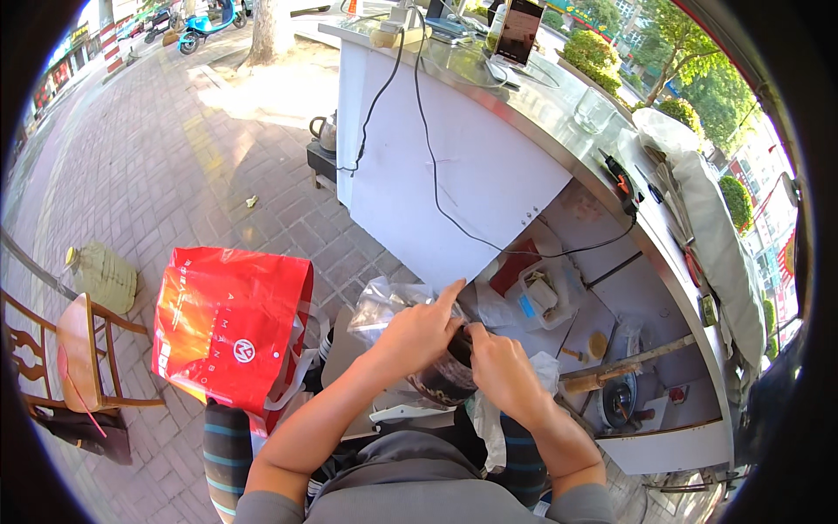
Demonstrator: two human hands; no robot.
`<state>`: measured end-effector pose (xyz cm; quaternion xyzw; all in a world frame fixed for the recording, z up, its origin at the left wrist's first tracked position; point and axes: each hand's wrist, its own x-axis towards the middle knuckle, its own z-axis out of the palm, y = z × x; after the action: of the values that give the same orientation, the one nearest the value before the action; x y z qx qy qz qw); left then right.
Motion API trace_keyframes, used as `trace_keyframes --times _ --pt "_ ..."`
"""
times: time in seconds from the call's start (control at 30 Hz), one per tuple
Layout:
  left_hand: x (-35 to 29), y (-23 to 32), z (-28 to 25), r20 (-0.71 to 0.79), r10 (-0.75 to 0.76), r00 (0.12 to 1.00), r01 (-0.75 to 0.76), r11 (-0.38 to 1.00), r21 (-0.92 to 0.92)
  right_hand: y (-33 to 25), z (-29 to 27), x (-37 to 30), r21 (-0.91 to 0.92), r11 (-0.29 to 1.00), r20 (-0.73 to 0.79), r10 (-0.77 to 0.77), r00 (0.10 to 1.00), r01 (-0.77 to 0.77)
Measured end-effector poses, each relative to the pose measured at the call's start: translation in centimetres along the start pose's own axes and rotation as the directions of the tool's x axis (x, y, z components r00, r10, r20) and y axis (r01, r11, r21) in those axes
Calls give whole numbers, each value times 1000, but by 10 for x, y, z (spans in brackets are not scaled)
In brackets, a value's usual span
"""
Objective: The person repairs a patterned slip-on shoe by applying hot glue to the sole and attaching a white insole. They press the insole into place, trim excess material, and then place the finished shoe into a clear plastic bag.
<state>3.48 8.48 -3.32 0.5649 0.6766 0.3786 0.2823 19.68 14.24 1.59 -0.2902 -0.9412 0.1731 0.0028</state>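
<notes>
In front of my lap is a dark, rounded item [443, 382] with a mottled surface; its exact kind does not show. My left hand [417, 336] is closed at its upper left edge, the index finger pointing out and the thumb against the item. On the other side, the curled fingers of my right hand [508, 371] pinch its rim. Both hands hide much of it. A crumpled clear plastic bag [380, 307] lies just beyond my left hand. Pale, thin sheeting [489, 428] hangs below my right hand.
A red shopping bag [223, 323] stands at my left, near a wooden chair [77, 349] and a plastic jug [105, 278]. Ahead and right curves a counter [532, 100] with trailing cables [428, 157]. Its lower shelf holds a plastic tub [546, 297] and a round container [618, 400].
</notes>
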Motion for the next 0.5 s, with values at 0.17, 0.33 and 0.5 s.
trace_keyframes --times 0.17,0.33,0.5 --pt "6 -6 -15 51 32 998 -30 999 -30 -7 -1 11 -49 999 59 7 998 -4" --pt "0 -4 -17 81 -10 997 8 1000 25 -5 -6 18 -66 997 -16 34 999 -35" --pt "5 -5 -19 7 2 1000 -1 994 -108 -11 4 23 -26 999 5 26 1000 -26"
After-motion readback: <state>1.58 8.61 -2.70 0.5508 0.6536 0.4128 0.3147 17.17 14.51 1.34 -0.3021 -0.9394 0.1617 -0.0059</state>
